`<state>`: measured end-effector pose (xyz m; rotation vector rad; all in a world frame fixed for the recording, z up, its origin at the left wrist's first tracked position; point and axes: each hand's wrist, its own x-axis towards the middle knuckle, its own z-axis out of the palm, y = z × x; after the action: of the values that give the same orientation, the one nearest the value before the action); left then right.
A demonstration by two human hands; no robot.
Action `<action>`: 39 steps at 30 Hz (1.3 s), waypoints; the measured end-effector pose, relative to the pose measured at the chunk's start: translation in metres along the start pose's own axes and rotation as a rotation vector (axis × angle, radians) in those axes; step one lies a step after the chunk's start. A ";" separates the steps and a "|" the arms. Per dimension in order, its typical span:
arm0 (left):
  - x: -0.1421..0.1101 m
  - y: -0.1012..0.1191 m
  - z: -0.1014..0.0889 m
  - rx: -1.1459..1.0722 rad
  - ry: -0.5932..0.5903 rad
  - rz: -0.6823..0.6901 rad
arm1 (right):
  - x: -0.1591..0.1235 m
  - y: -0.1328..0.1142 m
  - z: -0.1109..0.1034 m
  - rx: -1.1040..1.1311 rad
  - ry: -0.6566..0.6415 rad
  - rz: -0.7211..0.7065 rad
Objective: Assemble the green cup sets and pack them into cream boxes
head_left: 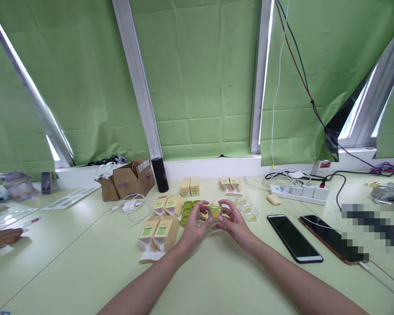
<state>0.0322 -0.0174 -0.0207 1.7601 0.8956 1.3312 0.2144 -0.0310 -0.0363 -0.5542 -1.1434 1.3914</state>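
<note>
A small green container (216, 211) with a round yellow sticker on its front is held up between my two hands. My left hand (196, 224) grips its left side with thumb and fingers. On its right side, the fingers of my right hand (235, 224) are closed around it. Several green open containers (186, 211) stand just behind my left hand, partly hidden by it. Beside my right hand lie several clear rounded plastic pieces (250, 214), some with a yellow spot.
Small beige boxes with green labels (166, 231) stand left of my hands, with more beige boxes (189, 187) behind. A cardboard box (134, 178) and black bottle (160, 175) are at the back. Right are phones (294, 238) and a power strip (298, 194). Another person's hand (3, 239) rests far left.
</note>
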 end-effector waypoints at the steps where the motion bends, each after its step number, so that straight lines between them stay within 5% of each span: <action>1: 0.000 0.000 0.000 0.014 -0.006 0.002 | 0.000 0.000 0.000 -0.006 -0.003 -0.002; 12: 0.000 0.002 0.002 0.112 0.002 0.003 | 0.005 -0.002 -0.005 -0.065 -0.016 -0.043; 25: -0.004 0.000 0.006 0.140 0.010 0.112 | 0.010 0.018 -0.018 0.361 0.032 0.125; 39: -0.002 -0.001 0.004 0.077 0.029 0.072 | 0.008 0.005 -0.015 0.286 0.046 0.109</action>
<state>0.0352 -0.0193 -0.0227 1.8517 0.9182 1.3876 0.2231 -0.0176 -0.0446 -0.4457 -0.8683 1.5955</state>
